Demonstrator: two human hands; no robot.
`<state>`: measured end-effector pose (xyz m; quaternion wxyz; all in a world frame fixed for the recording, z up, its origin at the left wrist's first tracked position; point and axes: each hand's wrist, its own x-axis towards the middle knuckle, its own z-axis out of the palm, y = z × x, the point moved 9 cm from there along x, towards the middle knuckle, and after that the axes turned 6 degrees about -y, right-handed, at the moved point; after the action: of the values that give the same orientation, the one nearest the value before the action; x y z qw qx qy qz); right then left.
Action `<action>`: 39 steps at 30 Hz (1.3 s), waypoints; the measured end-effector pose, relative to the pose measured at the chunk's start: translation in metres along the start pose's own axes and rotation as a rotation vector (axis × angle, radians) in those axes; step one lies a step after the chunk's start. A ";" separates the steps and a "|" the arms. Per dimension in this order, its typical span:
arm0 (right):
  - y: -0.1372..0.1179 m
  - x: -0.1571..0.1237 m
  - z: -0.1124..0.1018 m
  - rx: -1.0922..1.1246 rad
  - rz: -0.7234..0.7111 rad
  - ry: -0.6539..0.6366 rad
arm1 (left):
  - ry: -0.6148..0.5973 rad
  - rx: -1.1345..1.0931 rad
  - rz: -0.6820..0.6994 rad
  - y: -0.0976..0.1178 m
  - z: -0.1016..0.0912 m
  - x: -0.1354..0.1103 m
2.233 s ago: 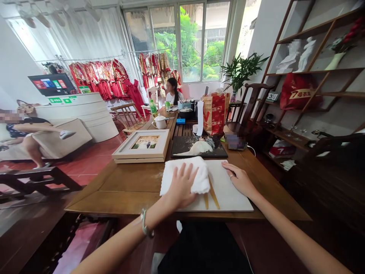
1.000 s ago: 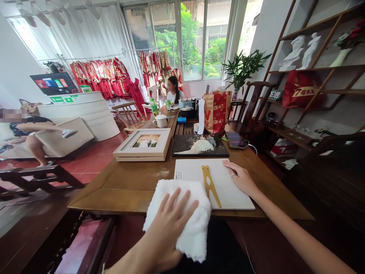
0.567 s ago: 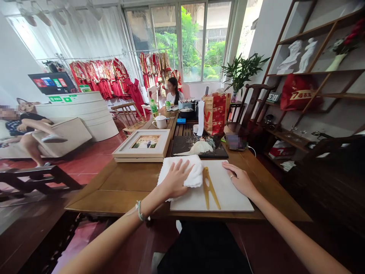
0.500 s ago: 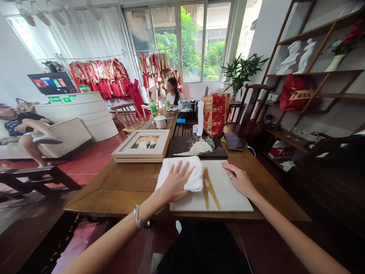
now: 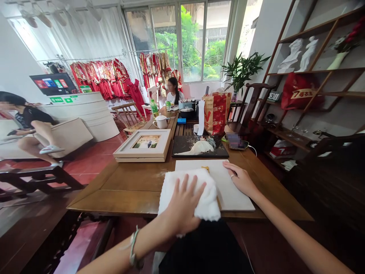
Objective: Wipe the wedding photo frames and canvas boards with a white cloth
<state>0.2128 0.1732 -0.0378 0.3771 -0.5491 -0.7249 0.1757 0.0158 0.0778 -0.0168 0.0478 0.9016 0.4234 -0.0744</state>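
Resting splayed on a fluffy white cloth (image 5: 210, 198) partly over a flat white rectangular board (image 5: 236, 196) and apparently most of a thin yellow tool (image 5: 205, 168), the left hand (image 5: 183, 207) lies unclenched, like the right hand (image 5: 241, 180) on the board's right edge.

A: What does the red bag (image 5: 302, 93) on the shelf (image 5: 342, 70) say?
B: A 7, then 号衣. The last character is too blurred to tell.
A: And the lower bag (image 5: 281, 149)?
B: Another 7, white on red.
A: Any numbers on the block calendar (image 5: 274, 96)?
B: It shows a 3; I can't make out the figure beside it.
A: The paper bag (image 5: 221, 114)?
B: A big red letter, V or part of a W, behind the white strip (image 5: 201, 118).
A: The green signs (image 5: 69, 100) on the counter (image 5: 82, 114)?
B: White marks, too small to read. The screen (image 5: 53, 83) is the same: coloured tiles, blurred lettering.
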 end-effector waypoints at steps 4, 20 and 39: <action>0.000 0.000 -0.001 0.013 -0.003 0.000 | 0.094 0.057 -0.015 -0.036 -0.015 0.044; 0.001 0.001 0.002 0.007 -0.002 0.008 | -0.033 0.019 0.083 0.011 0.004 -0.021; 0.003 -0.001 0.000 0.023 0.011 -0.001 | 0.140 0.068 -0.055 -0.062 -0.033 0.079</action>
<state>0.2150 0.1737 -0.0405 0.3820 -0.5485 -0.7201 0.1861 0.0207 0.1819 0.0010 -0.0146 0.8937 0.4477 -0.0270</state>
